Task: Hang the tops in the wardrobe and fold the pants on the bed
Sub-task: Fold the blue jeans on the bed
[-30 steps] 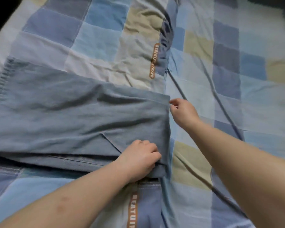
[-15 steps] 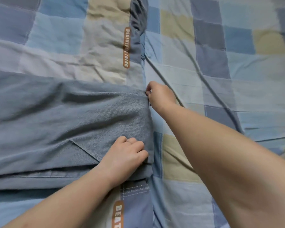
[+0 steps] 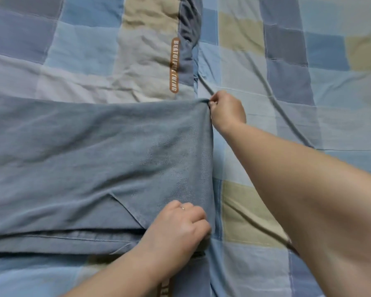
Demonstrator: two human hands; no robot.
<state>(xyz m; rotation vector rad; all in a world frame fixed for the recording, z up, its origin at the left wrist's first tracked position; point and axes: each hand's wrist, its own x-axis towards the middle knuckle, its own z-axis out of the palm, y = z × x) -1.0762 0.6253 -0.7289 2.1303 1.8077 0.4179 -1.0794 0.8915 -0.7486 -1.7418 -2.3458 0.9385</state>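
A pair of blue-grey denim pants (image 3: 90, 159) lies flat across the bed, running off the left edge of the head view, with its right end folded over. My right hand (image 3: 227, 110) pinches the far right corner of that fold between thumb and fingers. My left hand (image 3: 178, 228) is closed on the near right corner, a ring on one finger. Both forearms reach in from the bottom right. The pants' left end is out of view.
A checked quilt (image 3: 298, 82) in blue, grey and beige squares covers the bed all around the pants. An orange strip with lettering (image 3: 174, 65) runs along a seam beyond the pants. Creases cross the quilt to the right.
Both hands have stayed on the same two corners of the fold. The right hand now pulls its corner tighter, bunching the cloth. The view has shifted a little.
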